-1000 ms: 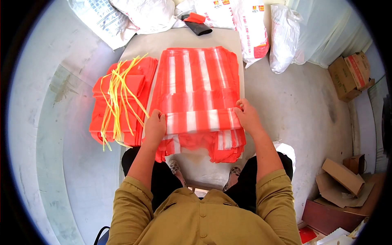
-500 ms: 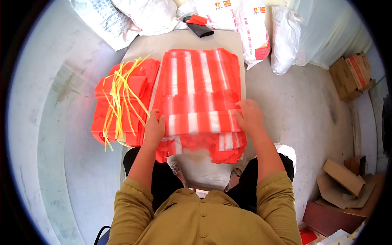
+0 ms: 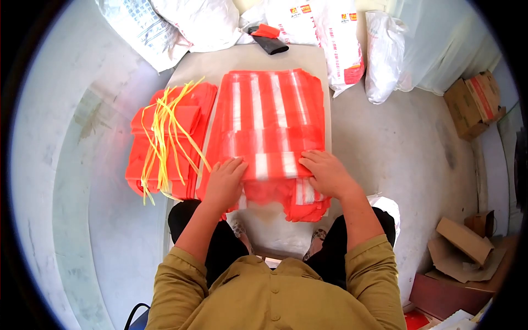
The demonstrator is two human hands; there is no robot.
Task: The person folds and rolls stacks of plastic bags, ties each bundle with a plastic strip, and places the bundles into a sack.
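Observation:
In the middle of the head view lies a stack of red-and-white striped plastic sheets or bags [image 3: 275, 104], with a folded band across its lower part. My left hand [image 3: 225, 180] rests on the left end of this band, palm down, fingers extended. On the right end lies my right hand [image 3: 329, 171], its fingers also stretched flat over the plastic. Below the band, loose layers of the stack hang toward my knees. Left of it sits a pile of folded red plastic [image 3: 144, 165], topped by thin yellow strips [image 3: 163, 129].
The board-like work surface [image 3: 203, 61] carries both piles. A black and red item [image 3: 269, 43] lies at its far edge. White sacks [image 3: 342, 49] stand behind. Cardboard boxes [image 3: 470, 107] are at the right, with opened cartons [image 3: 465, 247] nearer me.
Both hands have moved inward from the stack's side edges and now lie flat on the folded band. The view has shifted slightly.

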